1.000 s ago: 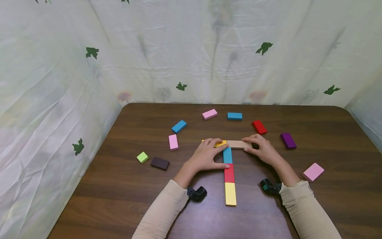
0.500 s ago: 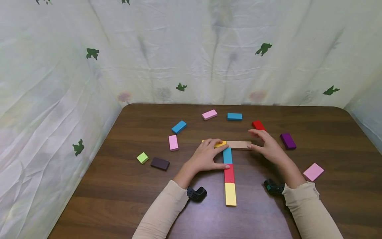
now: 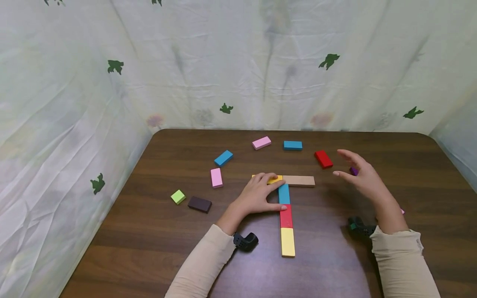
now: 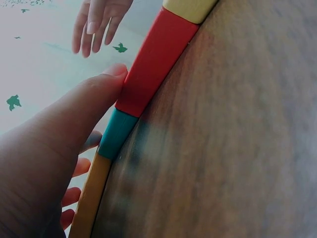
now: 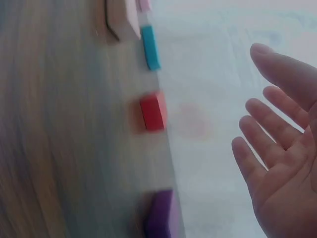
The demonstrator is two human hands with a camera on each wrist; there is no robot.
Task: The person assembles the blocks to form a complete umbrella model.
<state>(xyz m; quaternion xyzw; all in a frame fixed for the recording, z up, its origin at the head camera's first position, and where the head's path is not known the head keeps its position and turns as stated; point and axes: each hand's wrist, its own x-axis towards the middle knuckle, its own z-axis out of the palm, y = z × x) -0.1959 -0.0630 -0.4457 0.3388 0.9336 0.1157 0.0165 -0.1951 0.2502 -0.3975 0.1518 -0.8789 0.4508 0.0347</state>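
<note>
Flat blocks form a T shape on the table in the head view. Its stem has a blue block [image 3: 284, 194], a red block [image 3: 286, 216] and a pale yellow block [image 3: 287, 242]. An orange-yellow block [image 3: 275, 179] and a beige block [image 3: 299, 181] make the crossbar. My left hand [image 3: 257, 195] rests over the left side, its fingers at the orange-yellow block and its thumb touching the red stem block [image 4: 156, 62]. To the right, my right hand [image 3: 363, 178] hovers with spread fingers and nothing in it, partly covering a purple block [image 3: 354, 171].
Around the T lie a loose red block [image 3: 323, 159], blue blocks [image 3: 292, 145], pink blocks [image 3: 216, 178], a dark block [image 3: 200, 204] and a lime green block [image 3: 178, 196]. A pink block at the right is mostly hidden behind my right wrist. White cloth [image 3: 238, 74] hangs behind the table.
My right hand has let go of the beige block and moved right, over the purple block. The beige block stays in the crossbar. My left hand has kept its place.
</note>
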